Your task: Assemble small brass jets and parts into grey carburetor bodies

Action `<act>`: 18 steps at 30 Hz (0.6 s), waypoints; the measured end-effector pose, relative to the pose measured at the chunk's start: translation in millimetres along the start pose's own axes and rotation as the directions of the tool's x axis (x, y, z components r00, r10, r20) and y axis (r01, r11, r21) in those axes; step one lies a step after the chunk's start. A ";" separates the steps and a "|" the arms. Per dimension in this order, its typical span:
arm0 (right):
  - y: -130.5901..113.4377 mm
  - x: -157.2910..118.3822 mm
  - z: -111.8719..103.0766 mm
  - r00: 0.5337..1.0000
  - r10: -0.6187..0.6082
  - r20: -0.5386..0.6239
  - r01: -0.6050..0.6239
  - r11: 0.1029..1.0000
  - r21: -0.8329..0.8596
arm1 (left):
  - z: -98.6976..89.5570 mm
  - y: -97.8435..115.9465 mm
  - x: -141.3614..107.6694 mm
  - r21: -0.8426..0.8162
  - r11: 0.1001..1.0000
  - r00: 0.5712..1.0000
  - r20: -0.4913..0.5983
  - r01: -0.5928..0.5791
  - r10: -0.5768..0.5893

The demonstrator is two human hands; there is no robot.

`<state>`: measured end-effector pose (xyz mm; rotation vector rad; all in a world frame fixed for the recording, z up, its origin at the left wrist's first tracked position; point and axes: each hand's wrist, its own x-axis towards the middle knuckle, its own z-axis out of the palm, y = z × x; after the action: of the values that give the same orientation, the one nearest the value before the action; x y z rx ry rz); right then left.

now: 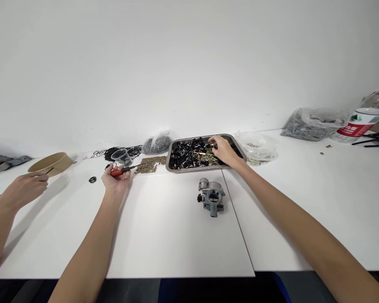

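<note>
My left hand is closed around a screwdriver with a red and black handle, its shaft pointing right toward a pile of small brass parts. My right hand reaches into a metal tray at the back of the table. Its fingers are curled down among black plastic parts and gold-coloured screws; whatever they pinch is hidden. A grey metal carburetor with a black knob on its left side sits in front of the tray, apart from both hands.
Black rubber rings, a clear plastic cup and a bag of dark parts lie behind my left hand. Another person's hand works by a tan round container. Plastic bags and a bottle stand right.
</note>
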<state>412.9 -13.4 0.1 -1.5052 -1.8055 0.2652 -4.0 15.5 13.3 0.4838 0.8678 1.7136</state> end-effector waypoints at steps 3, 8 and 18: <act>-5.1 -3.9 -0.9 0.993 -0.069 0.094 0.072 0.997 -0.022 | 0.5 0.2 0.1 -0.028 1.000 1.000 -0.006 0.004 -0.004; -2.4 -3.5 -0.9 0.982 -0.084 0.166 0.090 0.996 -0.027 | 0.4 0.2 1.0 -0.056 0.998 1.000 -0.013 0.017 -0.017; -12.1 -4.8 -4.0 0.985 -0.070 0.159 0.044 0.987 0.157 | -3.6 -0.1 4.9 -0.080 0.996 0.999 -0.024 0.040 -0.042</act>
<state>406.6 -22.4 8.1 -1.3556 -1.9072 0.5006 -8.0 19.1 10.4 0.3889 0.8196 1.7126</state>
